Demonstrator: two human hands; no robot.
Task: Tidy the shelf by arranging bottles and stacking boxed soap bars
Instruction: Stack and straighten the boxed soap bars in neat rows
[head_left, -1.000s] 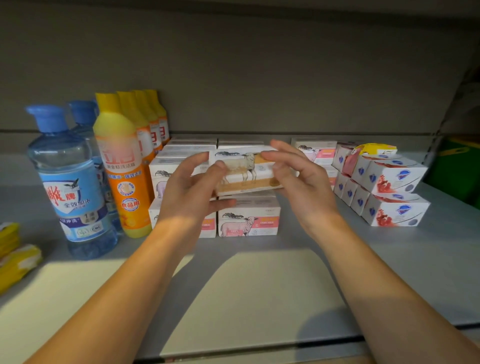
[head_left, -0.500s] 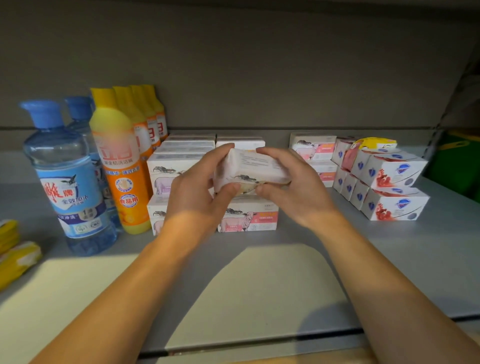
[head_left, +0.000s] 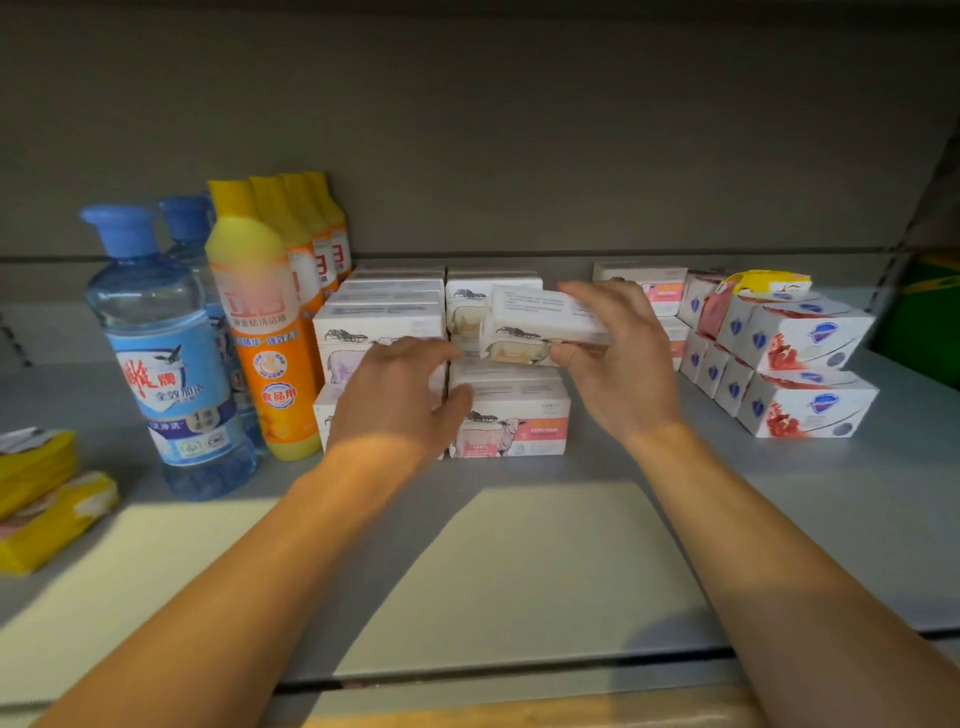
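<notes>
My right hand (head_left: 618, 364) grips a white boxed soap bar (head_left: 535, 327) with a sheep drawing, tilted, just above the pink-labelled soap box (head_left: 511, 415) at the front of the middle stack. My left hand (head_left: 400, 395) hangs free of that box, fingers loosely curled, in front of the left stack of white soap boxes (head_left: 379, 322). Two blue-capped clear bottles (head_left: 156, 343) and a row of yellow-orange bottles (head_left: 265, 322) stand at the left.
White boxes with blue shields and red print (head_left: 800, 364) are stacked at the right, a yellow packet (head_left: 769, 283) on top. More sheep boxes (head_left: 644, 286) stand behind. Yellow packs (head_left: 47, 499) lie at the far left. The grey shelf (head_left: 519, 561) extends toward me.
My left hand let go of the soap box and dropped down to the left. My right hand alone now holds the box, shifted slightly right over the middle stack.
</notes>
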